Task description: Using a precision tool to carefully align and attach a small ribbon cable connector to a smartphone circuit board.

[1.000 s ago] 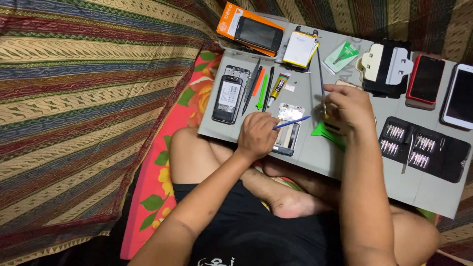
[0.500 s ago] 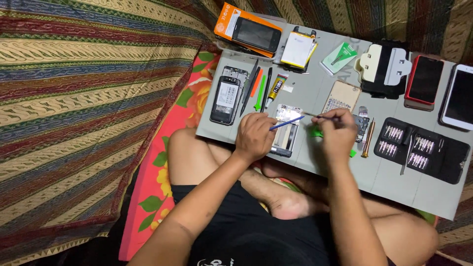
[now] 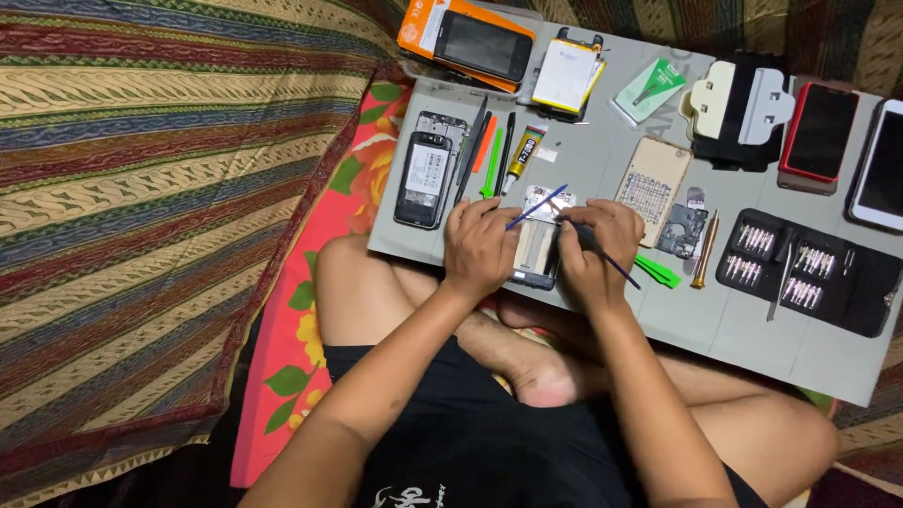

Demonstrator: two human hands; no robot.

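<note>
Opened phone (image 3: 538, 240) is steadied mid-counter (image 3: 734, 320) by left hand (image 3: 480, 246), closed on a blue tool (image 3: 536, 207). Right hand (image 3: 593, 249), back from far right, now grips a dark tool (image 3: 616, 265) over it: work resumed.

Work board (image 3: 602, 160) across lap. Near edge, middle: opened phone frame (image 3: 538, 246) under both hands, left hand (image 3: 480, 246) on its left side, right hand (image 3: 594, 249) on its right. Second opened phone (image 3: 428, 179) toward left edge. Pry tools (image 3: 489, 149) and glue tube (image 3: 523, 152) between. Screwdriver bit case (image 3: 807, 271) toward right edge. Boxed phone (image 3: 467, 39) at far left corner.
</note>
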